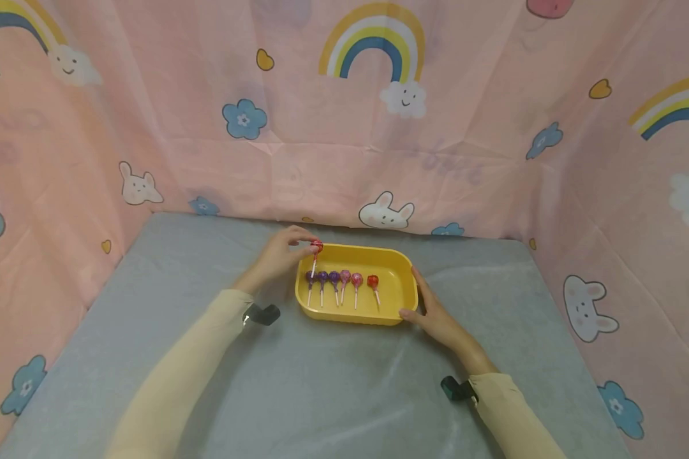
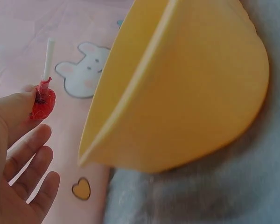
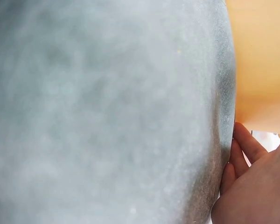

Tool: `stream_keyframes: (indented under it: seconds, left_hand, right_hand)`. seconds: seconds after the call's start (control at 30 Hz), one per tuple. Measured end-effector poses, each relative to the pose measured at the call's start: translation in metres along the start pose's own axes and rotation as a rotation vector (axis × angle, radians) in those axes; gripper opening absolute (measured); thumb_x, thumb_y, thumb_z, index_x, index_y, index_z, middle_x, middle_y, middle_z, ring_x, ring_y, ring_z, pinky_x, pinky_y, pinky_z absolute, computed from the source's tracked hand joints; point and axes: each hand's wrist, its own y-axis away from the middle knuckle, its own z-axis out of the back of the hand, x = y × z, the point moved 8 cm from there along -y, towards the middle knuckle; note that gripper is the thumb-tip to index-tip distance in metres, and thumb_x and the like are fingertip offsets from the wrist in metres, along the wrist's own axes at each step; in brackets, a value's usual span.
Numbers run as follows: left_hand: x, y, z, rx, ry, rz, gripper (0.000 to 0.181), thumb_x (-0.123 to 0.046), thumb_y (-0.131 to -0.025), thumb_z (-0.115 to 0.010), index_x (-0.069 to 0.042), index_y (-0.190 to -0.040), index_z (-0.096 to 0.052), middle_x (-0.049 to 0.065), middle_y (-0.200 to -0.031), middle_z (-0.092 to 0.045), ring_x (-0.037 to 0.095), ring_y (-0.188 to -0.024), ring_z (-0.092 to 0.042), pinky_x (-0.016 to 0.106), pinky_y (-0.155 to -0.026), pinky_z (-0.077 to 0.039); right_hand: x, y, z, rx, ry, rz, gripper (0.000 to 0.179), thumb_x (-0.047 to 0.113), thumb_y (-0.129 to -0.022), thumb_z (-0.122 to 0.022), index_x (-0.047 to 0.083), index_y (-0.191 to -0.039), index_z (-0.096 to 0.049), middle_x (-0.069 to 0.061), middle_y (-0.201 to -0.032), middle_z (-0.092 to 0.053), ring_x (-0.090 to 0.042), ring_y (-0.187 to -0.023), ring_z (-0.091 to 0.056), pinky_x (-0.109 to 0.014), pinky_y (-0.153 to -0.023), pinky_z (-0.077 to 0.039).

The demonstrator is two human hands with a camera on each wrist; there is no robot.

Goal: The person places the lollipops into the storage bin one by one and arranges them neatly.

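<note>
My left hand (image 1: 281, 255) pinches a red-wrapped lollipop (image 2: 43, 103) by its head, between thumb and index finger, above the left end of a yellow tray (image 1: 402, 268). Its white stick points down toward the tray in the head view. The other fingers are spread away from the lollipop. Inside the tray lies a row of lollipops: three purple ones (image 1: 323, 276), two pink ones (image 1: 356, 279) and, a little apart to the right, a red one (image 1: 373, 281). My right hand (image 1: 439, 319) holds the tray's right end, thumb at the front rim and fingers along the outer side.
A grey cloth (image 1: 321, 389) covers the table under the tray. Behind and at both sides hangs a pink curtain (image 1: 298, 172) printed with rainbows, rabbits and flowers. Each wrist carries a black camera mount, the left one (image 1: 262, 314) close to the tray's left side.
</note>
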Motion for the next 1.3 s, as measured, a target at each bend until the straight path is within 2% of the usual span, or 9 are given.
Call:
stream_keyframes:
  seconds: [0.3,0.6,1.03,1.3]
  left_hand:
    - [-0.016,-0.011,-0.02,0.028,0.041,-0.012,0.028,-0.037,-0.093,-0.068,-0.018,-0.113,-0.073,0.001,-0.118,-0.066,0.021,-0.116,-0.059,0.044,-0.106,-0.048]
    - [-0.032,-0.02,-0.03,0.038,0.049,-0.028,0.028,-0.037,-0.093,-0.068,-0.017,-0.113,-0.074,0.0,-0.116,-0.068,0.02,-0.116,-0.06,0.042,-0.105,-0.05]
    - [-0.045,-0.03,-0.047,0.076,0.053,-0.077,0.022,-0.036,-0.094,-0.067,-0.021,-0.108,-0.075,-0.003,-0.111,-0.067,0.016,-0.109,-0.061,0.04,-0.102,-0.05]
    - [-0.051,-0.037,-0.055,0.105,0.024,-0.088,0.023,-0.038,-0.095,-0.066,-0.021,-0.107,-0.075,-0.003,-0.113,-0.067,0.017,-0.113,-0.061,0.04,-0.103,-0.05]
  right_hand:
    - [-0.001,0.0,0.0,0.006,-0.001,0.015,0.099,0.048,-0.091,-0.066,0.044,-0.155,0.01,-0.004,-0.17,0.002,-0.036,-0.156,-0.006,-0.066,-0.121,-0.012]
    - [-0.003,-0.002,0.0,0.004,0.001,0.003,0.1,0.05,-0.091,-0.066,0.044,-0.155,0.01,-0.004,-0.17,0.003,-0.035,-0.156,-0.005,-0.066,-0.121,-0.012]
    - [0.0,-0.002,0.0,0.007,0.004,0.018,0.099,0.048,-0.091,-0.066,0.044,-0.155,0.009,-0.003,-0.17,0.001,-0.035,-0.156,-0.006,-0.066,-0.121,-0.012]
    - [-0.002,-0.003,0.001,0.002,0.015,0.019,0.1,0.049,-0.091,-0.066,0.044,-0.155,0.009,-0.004,-0.17,0.001,-0.037,-0.155,-0.007,-0.067,-0.121,-0.012]
